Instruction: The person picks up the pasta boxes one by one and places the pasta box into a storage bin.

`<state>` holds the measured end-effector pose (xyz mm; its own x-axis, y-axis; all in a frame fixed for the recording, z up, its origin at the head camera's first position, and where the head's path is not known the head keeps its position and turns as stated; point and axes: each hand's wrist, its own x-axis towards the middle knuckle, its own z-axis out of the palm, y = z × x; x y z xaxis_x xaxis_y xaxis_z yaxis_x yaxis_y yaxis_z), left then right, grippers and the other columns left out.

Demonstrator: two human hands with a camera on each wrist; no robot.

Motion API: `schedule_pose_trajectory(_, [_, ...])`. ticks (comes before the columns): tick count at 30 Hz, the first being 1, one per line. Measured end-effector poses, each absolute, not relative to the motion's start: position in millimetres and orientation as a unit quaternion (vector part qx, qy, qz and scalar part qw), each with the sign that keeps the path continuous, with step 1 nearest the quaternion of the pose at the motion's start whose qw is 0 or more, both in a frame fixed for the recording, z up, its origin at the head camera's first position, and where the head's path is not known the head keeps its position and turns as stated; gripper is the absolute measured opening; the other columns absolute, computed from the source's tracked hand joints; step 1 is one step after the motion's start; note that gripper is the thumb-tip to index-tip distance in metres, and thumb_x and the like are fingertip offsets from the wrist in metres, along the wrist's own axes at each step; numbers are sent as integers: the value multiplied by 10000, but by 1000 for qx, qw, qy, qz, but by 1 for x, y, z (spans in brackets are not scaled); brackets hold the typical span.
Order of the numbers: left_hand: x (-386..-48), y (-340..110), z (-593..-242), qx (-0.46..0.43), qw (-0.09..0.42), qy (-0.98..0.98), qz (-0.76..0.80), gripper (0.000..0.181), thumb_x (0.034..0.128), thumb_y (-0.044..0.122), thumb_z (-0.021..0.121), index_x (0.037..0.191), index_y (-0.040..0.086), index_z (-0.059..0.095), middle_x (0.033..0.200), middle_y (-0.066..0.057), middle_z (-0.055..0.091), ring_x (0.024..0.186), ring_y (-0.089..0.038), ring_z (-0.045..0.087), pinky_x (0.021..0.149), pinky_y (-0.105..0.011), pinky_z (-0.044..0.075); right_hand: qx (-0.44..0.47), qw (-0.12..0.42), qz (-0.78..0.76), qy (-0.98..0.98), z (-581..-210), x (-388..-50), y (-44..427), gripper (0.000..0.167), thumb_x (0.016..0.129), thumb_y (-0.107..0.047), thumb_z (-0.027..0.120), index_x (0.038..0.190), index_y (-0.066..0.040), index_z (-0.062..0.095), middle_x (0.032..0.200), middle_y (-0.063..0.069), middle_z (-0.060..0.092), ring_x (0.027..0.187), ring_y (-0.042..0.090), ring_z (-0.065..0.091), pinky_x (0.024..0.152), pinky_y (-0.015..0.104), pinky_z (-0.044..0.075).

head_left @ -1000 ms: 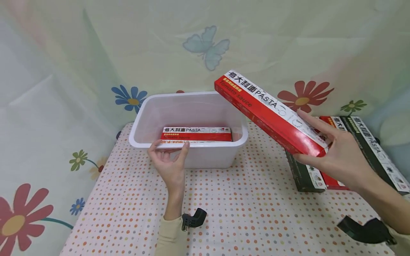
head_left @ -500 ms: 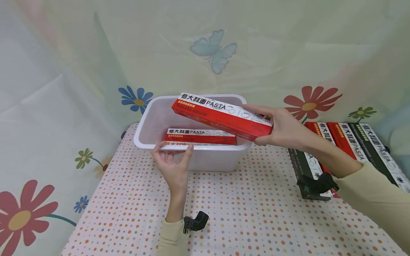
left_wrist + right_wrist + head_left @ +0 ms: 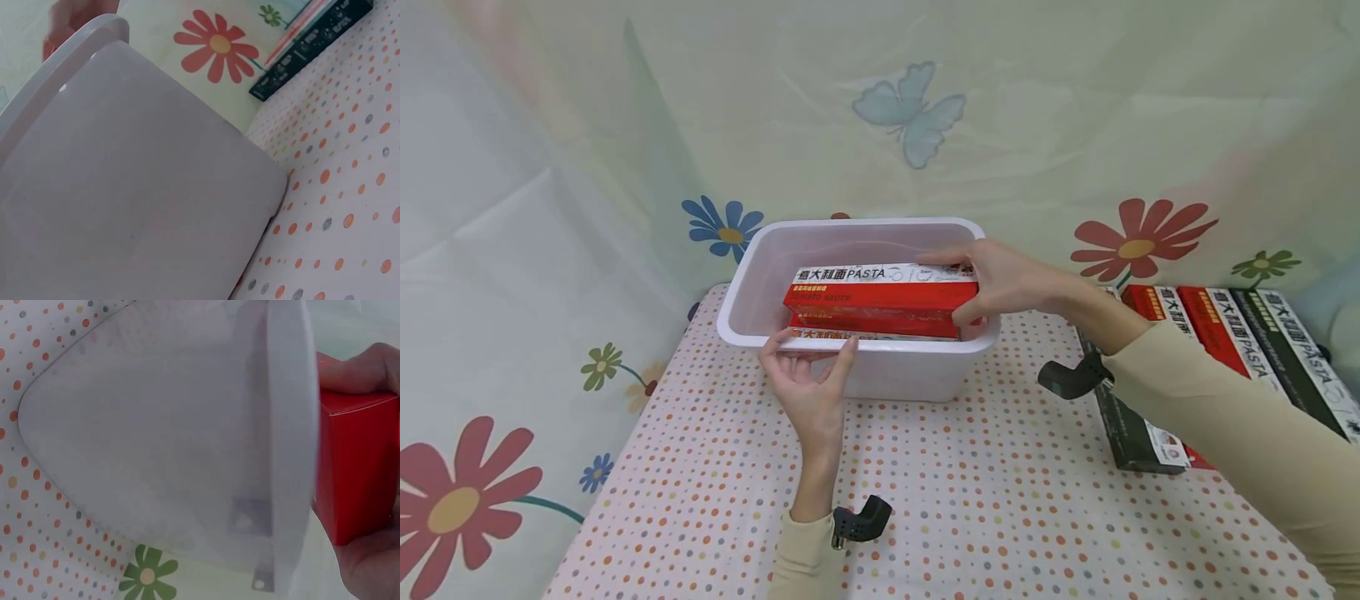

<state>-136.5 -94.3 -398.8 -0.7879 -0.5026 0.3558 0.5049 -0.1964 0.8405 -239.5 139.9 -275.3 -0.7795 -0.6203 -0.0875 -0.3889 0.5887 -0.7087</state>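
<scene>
In the head view my right hand point(image 3: 1011, 279) grips the right end of a red and white pasta box point(image 3: 880, 293), which lies level inside the white bin point(image 3: 895, 367), above another red box point(image 3: 876, 325). My left hand point(image 3: 808, 392) holds the bin's front rim, fingers over the edge. The right wrist view shows the end of the held red box point(image 3: 362, 462) between thumb and fingers, beyond the bin wall point(image 3: 156, 444). Whether the held box rests on the one below cannot be told.
At the right of the dotted table point(image 3: 985, 517) lie several pasta boxes: a black one point(image 3: 1135, 437) in front, red ones point(image 3: 1221, 337) and a black one point(image 3: 1288, 367) behind, partly under my right sleeve. A flowered cloth point(image 3: 1037, 125) hangs behind the bin.
My right hand has carried the red box from the right, leftward and down into the bin, turning it from slanted to nearly level. My left hand has stayed on the rim.
</scene>
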Motion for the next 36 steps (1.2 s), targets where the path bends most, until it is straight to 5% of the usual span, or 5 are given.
schedule_pose_trajectory(6, [-134, -94, -398, 3, 330, -544, -771, 762, 831, -97, 813, 1413, 51, 344, 1540, -175, 419, 1395, -488, 443, 948, -394, 630, -340, 192, -332, 859, -291, -248, 123, 789, 737, 10, 748, 1499, -34, 551, 1387, 102, 658, 1062, 240, 571, 726, 293, 542])
schedule_pose_trajectory(14, [-131, -92, -398, -2, 331, -539, -774, 774, 819, -104, 820, 1409, 41, 341, 1562, -118, 407, 1395, -503, 433, 953, -400, 625, -335, 201, -299, 871, -294, -250, 107, 776, 746, -17, 764, 1495, -65, 568, 1227, 70, 742, 794, 193, 511, 590, 231, 393])
schedule_pose_trajectory(21, [-127, -94, -398, -7, 335, -545, -769, 765, 833, -96, 809, 1415, 46, 334, 1572, -115, 393, 1395, -509, 432, 953, -407, 625, -340, 223, -322, 855, -299, -255, 103, 781, 735, 2, 755, 1491, -49, 566, 1370, 88, 672, 909, 207, 536, 636, 227, 425])
schedule_pose_trajectory(28, [-128, -97, -398, -6, 341, -545, -766, 767, 828, -101, 809, 1416, 42, 337, 1564, -122, 407, 1376, -511, 449, 956, -406, 626, -342, 237, -326, 849, -299, -259, 102, 776, 738, 1, 756, 1489, -40, 566, 1277, 76, 705, 762, 171, 495, 566, 217, 372])
schedule_pose_trajectory(36, [-128, -98, -400, -9, 341, -541, -769, 752, 830, -97, 809, 1406, 43, 345, 1550, -129, 421, 1360, -533, 452, 948, -412, 629, -340, 258, -337, 840, -300, -263, 101, 802, 711, 11, 766, 1486, -21, 561, 1376, 104, 667, 977, 219, 556, 700, 229, 464])
